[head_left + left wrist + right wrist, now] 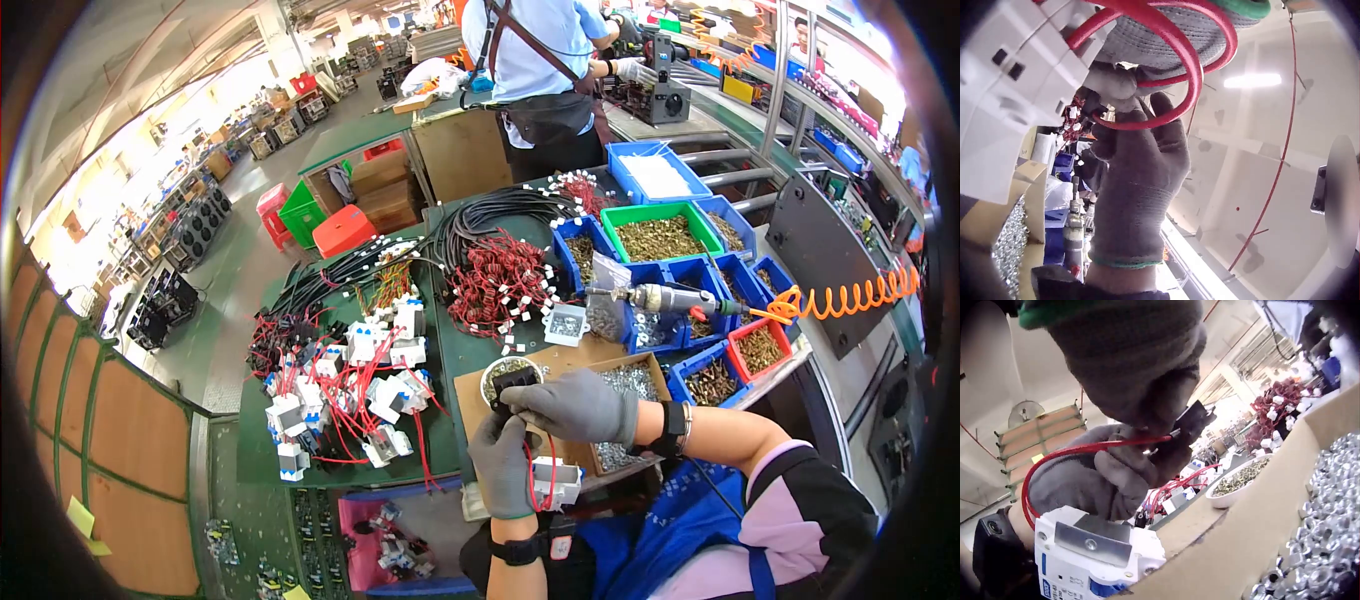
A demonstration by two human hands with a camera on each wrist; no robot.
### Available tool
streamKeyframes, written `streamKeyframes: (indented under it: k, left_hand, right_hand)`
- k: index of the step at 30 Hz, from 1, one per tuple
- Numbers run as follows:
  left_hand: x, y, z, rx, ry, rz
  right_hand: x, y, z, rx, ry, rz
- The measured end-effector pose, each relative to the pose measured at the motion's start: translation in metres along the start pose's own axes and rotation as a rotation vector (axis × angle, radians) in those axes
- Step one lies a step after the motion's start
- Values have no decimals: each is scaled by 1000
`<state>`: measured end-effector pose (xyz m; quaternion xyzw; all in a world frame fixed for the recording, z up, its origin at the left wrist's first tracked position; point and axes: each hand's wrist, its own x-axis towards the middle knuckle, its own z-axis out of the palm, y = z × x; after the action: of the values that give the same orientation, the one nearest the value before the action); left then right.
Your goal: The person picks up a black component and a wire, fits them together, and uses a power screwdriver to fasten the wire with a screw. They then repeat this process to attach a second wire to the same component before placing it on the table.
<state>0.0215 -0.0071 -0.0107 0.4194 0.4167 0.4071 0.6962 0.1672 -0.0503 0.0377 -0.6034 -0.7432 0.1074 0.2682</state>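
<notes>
Both hands wear grey knit gloves and meet over a small black block-shaped part [513,380]. My left hand [503,465] holds this part from below, its fingers curled. From the right, my right hand [578,405] pinches at the same part, thumb and fingertips together where a red wire [1104,445] ends. Red wires loop down to a white circuit breaker [556,483], which hangs beside the left wrist. Blue marks and a metal plate show on the breaker in the right wrist view. Gloved fingers hide much of the black part.
A white bowl of small screws [484,382] stands just beyond the hands. Right of it is a cardboard box [655,372] of metal nuts. Wired breakers [385,400] lie heaped at left. Blue bins [690,385] and a power screwdriver [665,298] sit at right. A person [535,60] stands behind.
</notes>
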Motion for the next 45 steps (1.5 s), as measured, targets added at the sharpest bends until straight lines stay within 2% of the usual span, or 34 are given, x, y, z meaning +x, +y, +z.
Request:
streamKeyframes:
  k: [1, 4, 5, 6, 8, 10, 11, 14, 15, 18, 25, 29, 32, 36, 45]
  left_hand:
    - [-1, 2, 1, 8, 3, -22]
    - [-6, 10, 2, 49, 14, -61]
    - [-6, 11, 2, 69, 19, -54]
    - [-6, 11, 3, 89, 22, -49]
    - [-3, 11, 4, 111, 15, -21]
    - [-4, 7, 6, 133, 1, -7]
    - [-2, 4, 5, 133, -3, -13]
    - [-9, 16, 15, 188, -23, -30]
    - [-8, 16, 16, 188, -32, -25]
    - [4, 2, 12, 200, -47, 38]
    - [6, 11, 27, 266, -108, 30]
    - [6, 14, 32, 228, -136, 32]
    - [3, 14, 34, 244, -162, 50]
    - [-6, 16, 35, 243, -185, 30]
    - [-7, 6, 36, 240, -190, 103]
  right_hand:
    - [-1, -2, -5, 34, -67, 62]
    - [-15, 2, -21, 211, 180, 85]
    - [-23, 8, -28, 107, 231, 81]
    - [-33, 12, -38, 14, 141, 139]
    - [-52, 23, -47, -205, -229, 338]
    - [-73, 26, -44, -254, -387, 393]
    - [-82, 27, -41, -279, -463, 415]
    - [-97, 38, -20, -200, -473, 384]
    - [-103, 46, -8, -159, -401, 349]
    - [-99, 53, 0, -177, -444, 380]
    - [-96, 42, -22, -148, -394, 442]
    - [-101, 48, -25, -176, -121, 309]
    - [-81, 31, -43, -60, 153, 303]
    - [-46, 24, -33, 5, 341, 69]
    - [-28, 6, -22, -254, 169, 112]
